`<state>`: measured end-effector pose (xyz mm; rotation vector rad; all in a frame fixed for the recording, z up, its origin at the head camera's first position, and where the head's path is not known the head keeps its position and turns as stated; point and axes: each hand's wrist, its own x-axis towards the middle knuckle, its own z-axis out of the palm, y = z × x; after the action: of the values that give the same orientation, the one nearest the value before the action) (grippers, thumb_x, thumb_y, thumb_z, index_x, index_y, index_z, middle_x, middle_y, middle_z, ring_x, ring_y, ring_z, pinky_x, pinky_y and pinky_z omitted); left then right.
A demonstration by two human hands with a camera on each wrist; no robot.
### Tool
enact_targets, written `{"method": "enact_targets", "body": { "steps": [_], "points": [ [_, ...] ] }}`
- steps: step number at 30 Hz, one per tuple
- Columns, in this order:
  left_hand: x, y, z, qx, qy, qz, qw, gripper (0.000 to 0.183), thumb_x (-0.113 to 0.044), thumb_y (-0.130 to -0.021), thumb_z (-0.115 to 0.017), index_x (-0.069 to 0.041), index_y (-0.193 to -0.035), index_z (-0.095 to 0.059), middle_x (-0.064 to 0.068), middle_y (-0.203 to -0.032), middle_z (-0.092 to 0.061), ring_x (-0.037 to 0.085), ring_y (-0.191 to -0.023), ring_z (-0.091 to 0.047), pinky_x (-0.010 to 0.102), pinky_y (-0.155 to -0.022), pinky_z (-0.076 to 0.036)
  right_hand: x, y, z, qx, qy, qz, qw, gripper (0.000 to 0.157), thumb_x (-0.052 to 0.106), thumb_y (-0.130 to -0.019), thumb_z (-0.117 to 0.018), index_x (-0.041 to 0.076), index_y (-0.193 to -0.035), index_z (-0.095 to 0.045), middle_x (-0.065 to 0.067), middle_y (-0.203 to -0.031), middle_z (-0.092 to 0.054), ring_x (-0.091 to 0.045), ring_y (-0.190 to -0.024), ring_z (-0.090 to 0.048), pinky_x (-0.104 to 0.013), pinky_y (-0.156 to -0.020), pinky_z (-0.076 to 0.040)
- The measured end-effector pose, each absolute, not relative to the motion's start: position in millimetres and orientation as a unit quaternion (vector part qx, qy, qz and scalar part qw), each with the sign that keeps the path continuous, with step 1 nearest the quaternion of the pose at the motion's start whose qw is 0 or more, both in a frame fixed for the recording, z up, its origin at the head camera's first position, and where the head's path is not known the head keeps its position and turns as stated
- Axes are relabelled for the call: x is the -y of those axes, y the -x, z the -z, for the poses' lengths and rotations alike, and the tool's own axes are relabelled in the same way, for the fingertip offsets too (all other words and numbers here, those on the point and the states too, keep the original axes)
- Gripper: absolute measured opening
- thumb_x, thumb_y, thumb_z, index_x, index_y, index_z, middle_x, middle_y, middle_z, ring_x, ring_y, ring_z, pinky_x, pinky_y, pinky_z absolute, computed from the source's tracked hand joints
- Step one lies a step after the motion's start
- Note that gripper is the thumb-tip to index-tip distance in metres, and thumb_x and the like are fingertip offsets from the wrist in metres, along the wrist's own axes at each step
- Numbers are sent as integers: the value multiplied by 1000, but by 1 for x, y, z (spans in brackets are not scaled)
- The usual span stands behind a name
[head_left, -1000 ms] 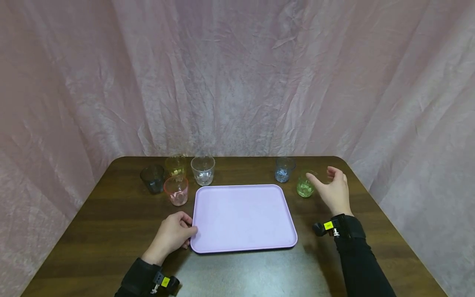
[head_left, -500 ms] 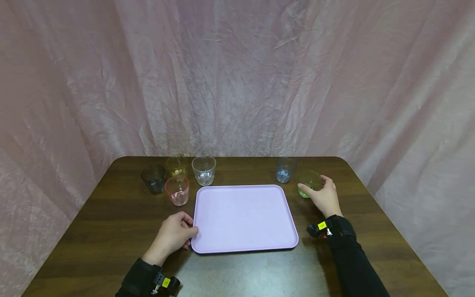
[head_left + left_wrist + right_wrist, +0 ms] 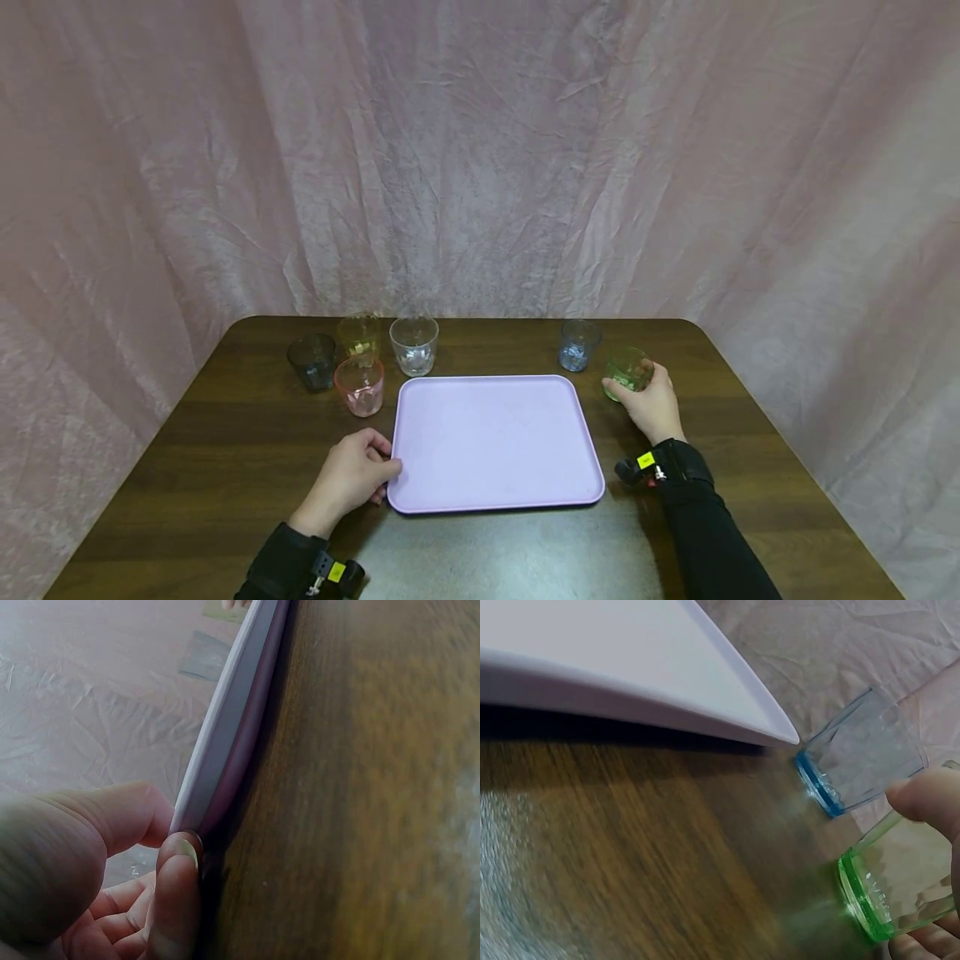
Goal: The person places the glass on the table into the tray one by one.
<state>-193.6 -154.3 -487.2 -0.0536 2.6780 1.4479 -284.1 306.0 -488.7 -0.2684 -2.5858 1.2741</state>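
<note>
My left hand (image 3: 347, 473) pinches the left rim of a lilac tray (image 3: 495, 442), which lies on the table; in the left wrist view the thumb (image 3: 178, 896) and a finger meet at the tray's edge (image 3: 225, 720). Over on the right, my right hand (image 3: 651, 410) grips a green glass (image 3: 627, 365) that stands upright. In the right wrist view its thumb (image 3: 928, 796) lies on the near side of the green glass (image 3: 907, 877), with fingertips showing behind. A blue glass (image 3: 577, 347) stands just beyond, to its left.
Left of the tray's far corner stand a clear glass (image 3: 414, 346), a yellow glass (image 3: 358, 335), a pink glass (image 3: 362, 388) and a dark grey glass (image 3: 312, 363), close together. A pink curtain (image 3: 480, 167) hangs behind the far edge of the wooden table (image 3: 210, 467).
My right hand has moved left and closed around the green glass, which it stood beside earlier. The left hand has stayed at the tray's rim.
</note>
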Motion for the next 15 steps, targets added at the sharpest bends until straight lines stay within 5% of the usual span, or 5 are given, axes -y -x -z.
{"method": "enact_targets", "body": {
  "steps": [15],
  "points": [
    [154, 194, 487, -873, 20, -485, 53, 16, -4, -79, -74, -4, -89, -61, 3, -58, -61, 17, -43, -58, 27, -38, -50, -306, 286, 489, 891, 97, -423, 131, 88, 47, -86, -75, -7, -143, -33, -27, -132, -42, -39, -114, -46, -54, -96, -42]
  ]
}}
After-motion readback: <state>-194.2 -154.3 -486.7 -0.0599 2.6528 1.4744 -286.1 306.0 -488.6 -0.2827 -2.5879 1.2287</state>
